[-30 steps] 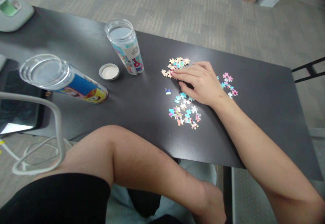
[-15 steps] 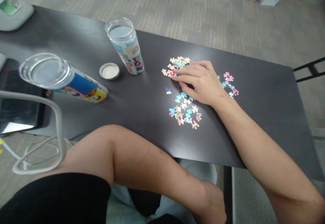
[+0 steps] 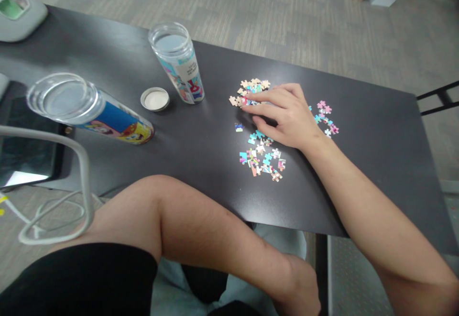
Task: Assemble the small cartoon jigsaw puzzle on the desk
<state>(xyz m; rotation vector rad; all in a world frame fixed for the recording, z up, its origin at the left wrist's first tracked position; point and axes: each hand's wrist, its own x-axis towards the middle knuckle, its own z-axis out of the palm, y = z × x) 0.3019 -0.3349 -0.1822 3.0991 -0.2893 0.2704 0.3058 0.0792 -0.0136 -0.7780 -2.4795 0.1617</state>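
My right hand (image 3: 287, 114) reaches over a pile of jigsaw pieces (image 3: 255, 85), its fingers stretched out and slightly apart. The fingertips touch or hover just above a few pieces, among them a red one. Part of the pile lies hidden beneath that hand. Nearer to me is a loose group of puzzle pieces (image 3: 267, 158), with a single dark blue and white piece (image 3: 238, 127) lying apart. A third group, pink and blue pieces (image 3: 324, 110), lies right of the wrist. My left hand (image 3: 300, 288) rests low by my lap, fingers out of sight.
Two clear-topped canisters with cartoon prints, one tall (image 3: 118, 120) and one smaller (image 3: 182, 72), stand on the dark table (image 3: 373, 134) to the left. A round lid (image 3: 155, 99) lies between them. A black tablet-like device (image 3: 28, 139) and a white cable (image 3: 84, 177) are at far left.
The fingers of my right hand have shifted very slightly over the pile. My left arm and the other puzzle groups stay in place.
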